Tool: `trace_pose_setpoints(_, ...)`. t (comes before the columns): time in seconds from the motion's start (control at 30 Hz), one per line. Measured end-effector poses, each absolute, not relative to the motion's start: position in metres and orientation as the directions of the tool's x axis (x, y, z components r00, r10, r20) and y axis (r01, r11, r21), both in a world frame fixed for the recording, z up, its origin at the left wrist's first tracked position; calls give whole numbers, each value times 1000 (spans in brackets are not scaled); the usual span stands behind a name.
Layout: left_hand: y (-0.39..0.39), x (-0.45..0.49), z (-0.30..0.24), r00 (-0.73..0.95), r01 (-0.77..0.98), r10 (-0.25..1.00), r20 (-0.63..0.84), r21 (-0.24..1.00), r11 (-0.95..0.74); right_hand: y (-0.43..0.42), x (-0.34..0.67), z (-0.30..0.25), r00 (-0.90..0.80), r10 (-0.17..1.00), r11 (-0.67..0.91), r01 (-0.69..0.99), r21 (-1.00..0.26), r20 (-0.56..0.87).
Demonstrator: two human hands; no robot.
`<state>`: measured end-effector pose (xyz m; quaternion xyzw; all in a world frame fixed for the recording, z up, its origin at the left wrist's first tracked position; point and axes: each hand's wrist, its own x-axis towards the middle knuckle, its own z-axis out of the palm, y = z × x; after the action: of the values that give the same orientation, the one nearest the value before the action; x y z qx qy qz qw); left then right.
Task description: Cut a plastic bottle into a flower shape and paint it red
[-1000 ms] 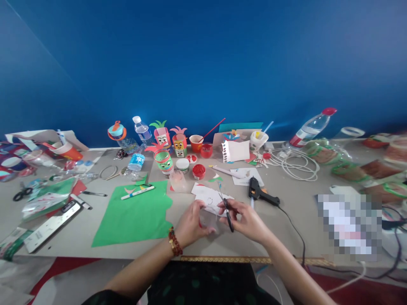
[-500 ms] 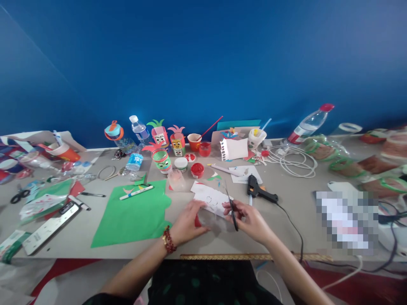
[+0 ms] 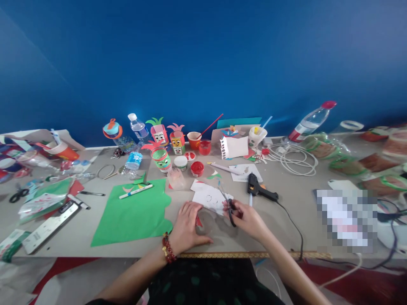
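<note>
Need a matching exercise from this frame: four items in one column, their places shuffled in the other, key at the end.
Column 1
1. black-handled scissors with bare metal blades
2. large green paper sheet
3. black pistol-shaped glue gun
4. clear plastic bottle with a red cap

Column 2
A. at the back, near a coiled white cable
B. held in the person's right hand
C. on the table, just beyond the right hand
D. under a slim white marker

Pairs: 1-B, 2-D, 3-C, 4-A
</note>
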<state>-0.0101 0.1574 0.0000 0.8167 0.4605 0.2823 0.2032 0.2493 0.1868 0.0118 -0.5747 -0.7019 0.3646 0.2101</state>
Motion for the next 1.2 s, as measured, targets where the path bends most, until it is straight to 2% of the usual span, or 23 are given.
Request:
trace_pose_setpoints(0.17,158,-17,11,488,541,844,225,680,-494,183,251,15,-246,960,67,660,-748,-131)
trace_pose_setpoints(0.3,160,-17,9,515,514,823,238,683,-519,181,251,14,-242,961,59,657,-751,-137)
trace_pose_setpoints(0.53,161,-9,2,410,620,872,268,619,-482,182,250,19,-252,955,62,681,-729,-154)
trace_pose_setpoints(0.73,159,-8,14,286,582,913,289,705,-405,177,242,34,-282,948,94,688,-720,-146)
trace_pose_setpoints(0.83,165,-9,32,270,591,918,290,703,-396,174,237,43,-313,939,116,674,-730,-140)
trace_pose_setpoints(1.03,182,-8,55,155,598,868,471,655,-462,166,231,56,-319,943,165,692,-703,-93)
trace_pose_setpoints(1.2,186,-1,57,67,689,846,528,589,-422,161,221,62,-272,960,173,752,-636,-60)
